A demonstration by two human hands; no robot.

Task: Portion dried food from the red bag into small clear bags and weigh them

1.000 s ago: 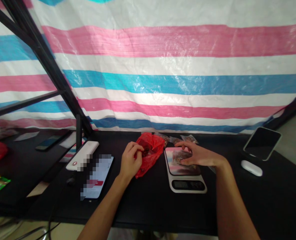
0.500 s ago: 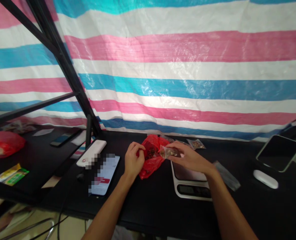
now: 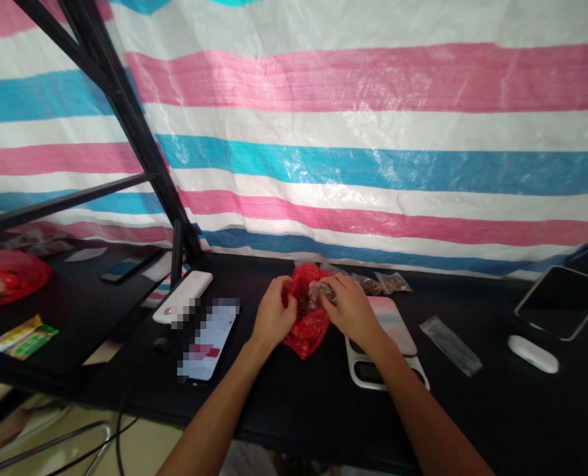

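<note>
A red plastic bag (image 3: 307,334) stands with its mouth spread on the black table, small brown pieces inside it. My left hand (image 3: 275,314) pinches the left rim of this bag. In my right hand (image 3: 349,305) is a small clear zip bag (image 3: 320,291) with brownish contents, tilted over the red bag's mouth. The fingers of that hand are closed round the zip bag and partly hide it. Just right of the red bag lies a kitchen scale (image 3: 390,324), partly covered by my right forearm.
Filled zip bags (image 3: 393,282) lie behind the scale; an empty-looking clear bag (image 3: 451,345) is to its right. Farther right are a white case (image 3: 532,354) and a tablet-like device (image 3: 561,302). A phone (image 3: 209,340) and white power bank (image 3: 183,297) lie left, near a black metal frame (image 3: 139,142).
My right hand has moved left with the zip bag, from the scale's edge to over the red bag's mouth. My left hand stays at the red bag's rim.
</note>
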